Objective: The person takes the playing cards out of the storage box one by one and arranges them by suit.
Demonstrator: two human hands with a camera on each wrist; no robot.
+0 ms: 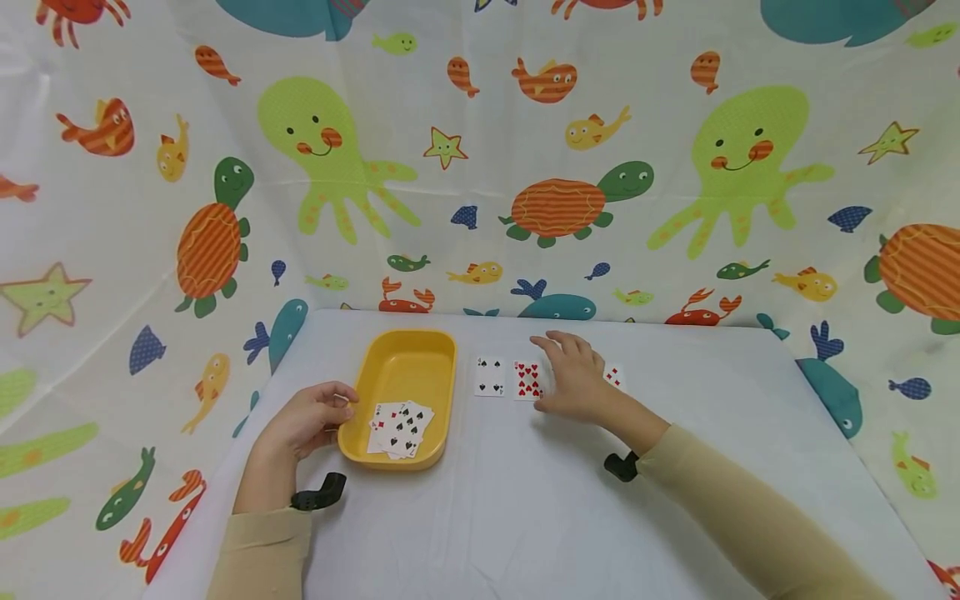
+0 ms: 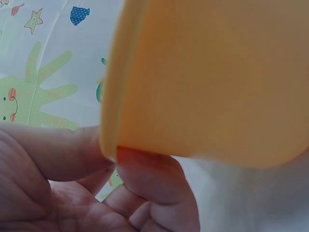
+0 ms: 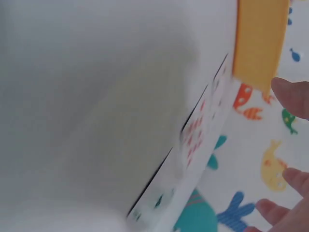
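Observation:
My left hand (image 1: 311, 417) pinches the left rim of a yellow plastic tray (image 1: 405, 367); the left wrist view shows thumb and finger on either side of the tray wall (image 2: 207, 82). Several playing cards (image 1: 405, 433) lie face up, overlapping, in its near end. To the right, a four of spades (image 1: 491, 377) and a red hearts card (image 1: 527, 380) lie in a row. Above that row hovers my right hand (image 1: 576, 382), fingers spread and slightly bent, holding nothing. It partly hides a diamonds card (image 1: 613, 375). A dark-pipped card (image 3: 157, 198) shows in the right wrist view.
A white cloth (image 1: 510, 508) covers the table. Behind and beside it hangs a curtain (image 1: 465, 175) printed with sea animals. Each wrist carries a small black camera, one on the left (image 1: 321, 493) and one on the right (image 1: 621, 467).

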